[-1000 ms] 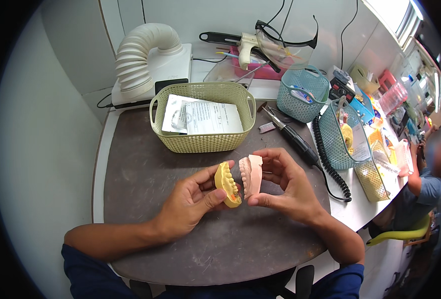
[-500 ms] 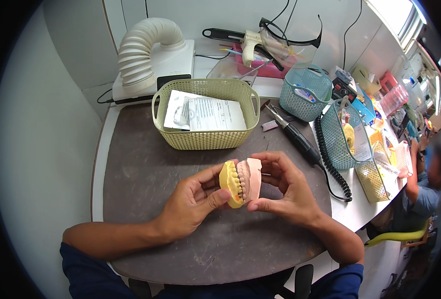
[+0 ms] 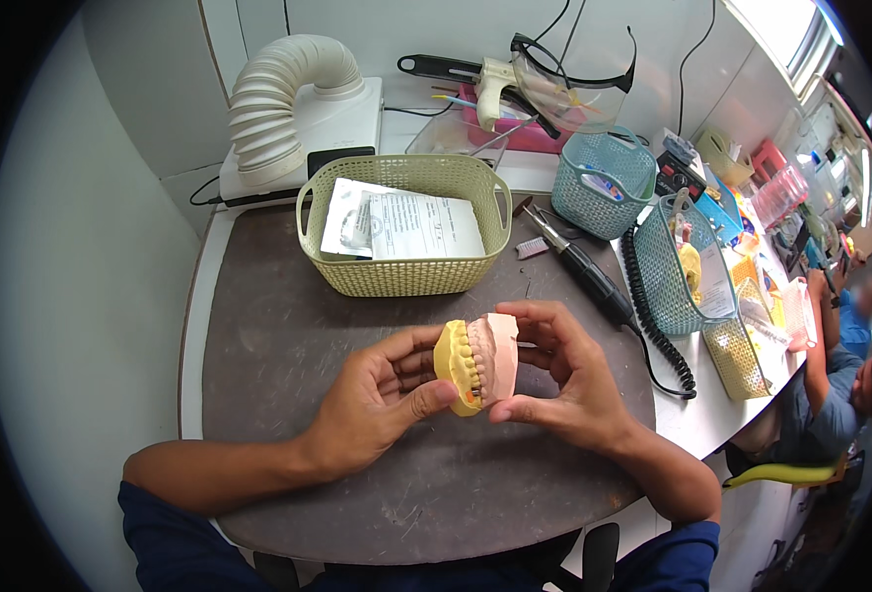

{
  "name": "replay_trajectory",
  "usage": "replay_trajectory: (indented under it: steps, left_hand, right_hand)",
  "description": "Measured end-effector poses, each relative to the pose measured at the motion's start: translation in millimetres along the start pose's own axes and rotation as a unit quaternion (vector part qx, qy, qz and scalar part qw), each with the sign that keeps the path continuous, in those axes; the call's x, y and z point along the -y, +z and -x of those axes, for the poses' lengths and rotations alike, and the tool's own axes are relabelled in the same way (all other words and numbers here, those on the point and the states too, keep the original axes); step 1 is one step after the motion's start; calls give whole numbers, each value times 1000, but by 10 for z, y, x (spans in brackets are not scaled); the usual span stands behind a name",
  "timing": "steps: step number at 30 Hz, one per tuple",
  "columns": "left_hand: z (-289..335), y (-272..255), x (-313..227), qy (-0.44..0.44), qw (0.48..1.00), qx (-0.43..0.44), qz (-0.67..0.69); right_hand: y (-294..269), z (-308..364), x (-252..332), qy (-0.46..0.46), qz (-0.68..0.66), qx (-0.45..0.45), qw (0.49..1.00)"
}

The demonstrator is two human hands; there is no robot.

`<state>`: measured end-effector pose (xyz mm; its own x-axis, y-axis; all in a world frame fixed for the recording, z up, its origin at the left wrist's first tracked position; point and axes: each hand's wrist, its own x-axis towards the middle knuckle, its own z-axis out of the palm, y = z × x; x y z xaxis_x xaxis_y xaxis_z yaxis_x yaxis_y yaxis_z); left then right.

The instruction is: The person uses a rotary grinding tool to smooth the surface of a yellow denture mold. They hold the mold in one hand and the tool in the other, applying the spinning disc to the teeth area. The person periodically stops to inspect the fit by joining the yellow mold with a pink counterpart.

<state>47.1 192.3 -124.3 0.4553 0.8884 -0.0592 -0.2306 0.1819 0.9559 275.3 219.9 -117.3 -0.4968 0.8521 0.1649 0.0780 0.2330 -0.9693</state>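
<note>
Over the middle of the dark work mat, two dental casts meet with their rows of teeth together. The yellow dental cast [image 3: 451, 367] is on the left, gripped between the thumb and fingers of my left hand [image 3: 382, 387]. The pink dental cast [image 3: 501, 357] is on the right, where my right hand [image 3: 569, 375] closes round its outer side. Near the lower end of the yellow cast's tooth row a small orange and dark spot shows. My fingertips behind the casts are partly hidden.
A green basket [image 3: 406, 277] with papers and a packet stands beyond my hands. To its right lie a small brush [image 3: 532, 248] and a black handpiece [image 3: 594, 276] with a coiled cord. Blue baskets [image 3: 604, 187] line the right; a white hose unit [image 3: 288, 109] stands back left. Co-workers sit far right.
The two casts sit closer together, the yellow one tipped slightly against the pink. My hands have barely moved. At the far right, a co-worker has shifted and a second person shows behind.
</note>
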Motion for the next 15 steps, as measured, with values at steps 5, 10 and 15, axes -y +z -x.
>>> replay_trajectory:
  steps: [5, 10, 15]
  left_hand:
    - [19, 11, -14, -8, 999, -18, 37]
    - [6, -14, -14, -1, 1000, -7, 11]
    - [4, 6, -38, 13, 1000, -7, 8]
  right_hand:
    - [4, 2, -4, -17, 11, -2, 1000]
    - [2, 13, -11, -29, 9, -5, 1000]
    - [0, 11, -29, -54, 31, -8, 998]
